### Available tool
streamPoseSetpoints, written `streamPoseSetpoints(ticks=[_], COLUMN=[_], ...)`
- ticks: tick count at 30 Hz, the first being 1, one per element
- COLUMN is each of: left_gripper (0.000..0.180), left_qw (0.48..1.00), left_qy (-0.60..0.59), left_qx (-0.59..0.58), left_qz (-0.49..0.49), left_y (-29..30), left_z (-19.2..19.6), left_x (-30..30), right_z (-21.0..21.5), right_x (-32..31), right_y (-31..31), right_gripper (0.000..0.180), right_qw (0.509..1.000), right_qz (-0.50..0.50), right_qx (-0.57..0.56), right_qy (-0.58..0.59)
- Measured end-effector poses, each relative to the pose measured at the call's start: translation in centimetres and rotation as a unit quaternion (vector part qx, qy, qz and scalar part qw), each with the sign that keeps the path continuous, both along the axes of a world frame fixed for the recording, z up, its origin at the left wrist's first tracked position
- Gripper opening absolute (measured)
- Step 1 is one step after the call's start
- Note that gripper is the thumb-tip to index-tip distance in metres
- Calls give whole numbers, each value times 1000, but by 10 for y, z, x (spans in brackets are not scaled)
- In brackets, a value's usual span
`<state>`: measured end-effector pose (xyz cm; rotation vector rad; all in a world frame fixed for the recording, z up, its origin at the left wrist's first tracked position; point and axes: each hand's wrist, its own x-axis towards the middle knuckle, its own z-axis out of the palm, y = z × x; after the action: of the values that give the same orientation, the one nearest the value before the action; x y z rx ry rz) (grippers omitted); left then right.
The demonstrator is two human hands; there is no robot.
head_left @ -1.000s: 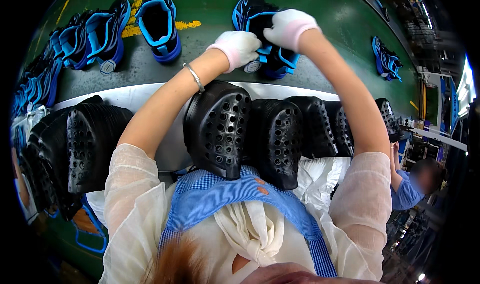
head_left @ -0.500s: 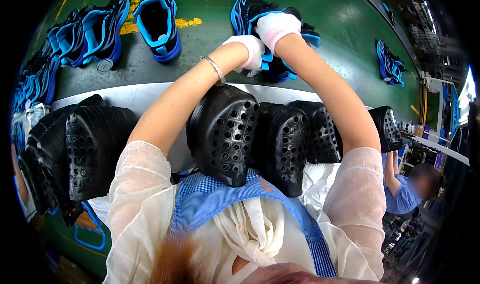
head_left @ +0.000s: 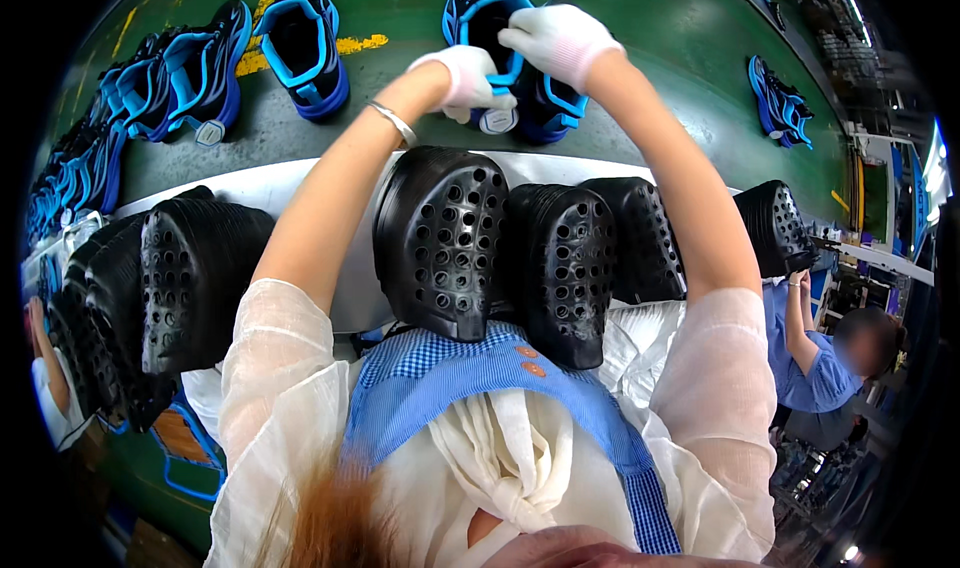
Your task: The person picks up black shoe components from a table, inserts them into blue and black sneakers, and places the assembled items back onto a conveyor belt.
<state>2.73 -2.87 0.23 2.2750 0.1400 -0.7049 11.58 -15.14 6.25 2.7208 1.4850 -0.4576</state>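
Observation:
A black sneaker (head_left: 488, 26) with a bright blue collar stands on the green surface ahead of me, its opening facing me. My left hand (head_left: 462, 76), in a white glove, is closed at the shoe's heel on the left. My right hand (head_left: 562, 42), gloved too, pinches the collar's right edge between bent fingers. Below the left fingers a round pale tag (head_left: 498, 120) hangs at the heel. A second black-and-blue sneaker (head_left: 550, 108) stands close on the right, partly covered by my right hand and wrist.
Near me stand stacks of black perforated toe-shaped shells (head_left: 445, 238). One sneaker (head_left: 303, 53) stands left of my hands, beyond it a row of sneakers (head_left: 185, 73). Another pair (head_left: 778, 103) is far right. A co-worker in blue (head_left: 815, 358) sits at the right.
Both hands have drawn apart, the left moving left and the right slightly right. The front sneaker's opening and round heel tag now show between them.

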Motion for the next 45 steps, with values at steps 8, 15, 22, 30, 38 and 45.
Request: streamPoseSetpoints(ticks=[8, 15, 22, 30, 38, 45], left_gripper=[58, 54, 47, 56, 70, 73], left_qw=[980, 979, 945, 922, 783, 708], left_qy=[-33, -38, -298, -344, -121, -135], left_qx=[-163, -154, 131, 160, -610, -690], left_qz=[111, 131, 15, 70, 16, 63], left_y=[39, 36, 52, 33, -39, -44], left_z=[42, 34, -33, 35, 111, 109], left_x=[-24, -32, -67, -83, -107, -107], right_z=[100, 105, 79, 87, 127, 111], right_x=[-116, -174, -189, -190, -169, -147], right_y=[-139, -187, -186, -207, -167, -140], right_gripper=[23, 63, 59, 54, 58, 61], right_qw=[979, 980, 971, 957, 917, 929], right_qz=[6, 88, 97, 72, 118, 65], right_qx=[179, 156, 210, 269, 379, 348], right_qy=[93, 81, 58, 82, -17, 105])
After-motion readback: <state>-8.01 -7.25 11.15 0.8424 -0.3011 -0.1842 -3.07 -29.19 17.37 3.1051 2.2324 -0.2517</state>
